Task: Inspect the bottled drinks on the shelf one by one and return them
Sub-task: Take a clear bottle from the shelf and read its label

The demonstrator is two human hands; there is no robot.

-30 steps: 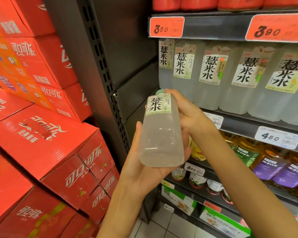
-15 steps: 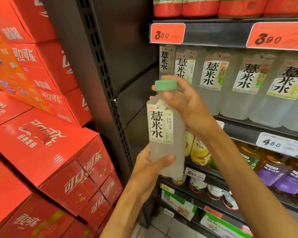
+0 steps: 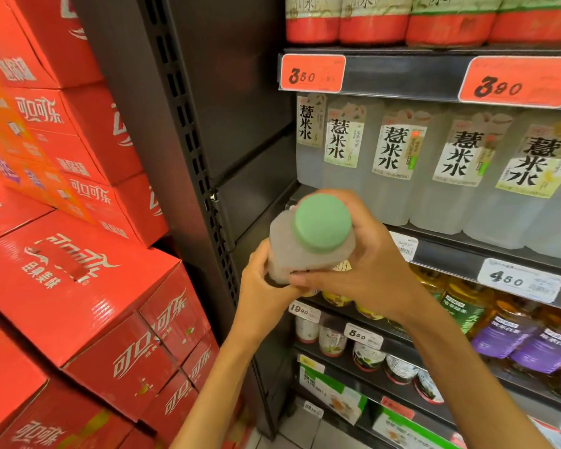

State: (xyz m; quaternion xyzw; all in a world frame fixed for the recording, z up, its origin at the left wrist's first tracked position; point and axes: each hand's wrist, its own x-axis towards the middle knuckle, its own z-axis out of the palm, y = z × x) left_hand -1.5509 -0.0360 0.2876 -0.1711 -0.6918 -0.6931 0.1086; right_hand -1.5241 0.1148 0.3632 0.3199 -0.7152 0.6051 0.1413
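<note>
A clear bottle (image 3: 285, 251) of pale drink with a green cap (image 3: 322, 223) is tipped so its cap points at me. My left hand (image 3: 262, 280) grips its lower body from the left. My right hand (image 3: 366, 264) wraps round it from the right, with fingers behind the shoulder and thumb across the front. Its label is hidden. A row of matching bottles (image 3: 392, 160) with white labels stands on the shelf (image 3: 447, 251) just behind.
Red cola cartons (image 3: 88, 286) are stacked high on the left. A dark steel upright (image 3: 188, 150) separates them from the shelving. Orange price tags (image 3: 311, 72) line the upper rail. Amber and purple-labelled bottles (image 3: 499, 332) and small jars (image 3: 366, 354) fill the lower shelves.
The bottle went from lying bottom-toward-me, to upright with its label showing, to tilted cap-toward-me. My right hand slid down from the cap onto the bottle's body.
</note>
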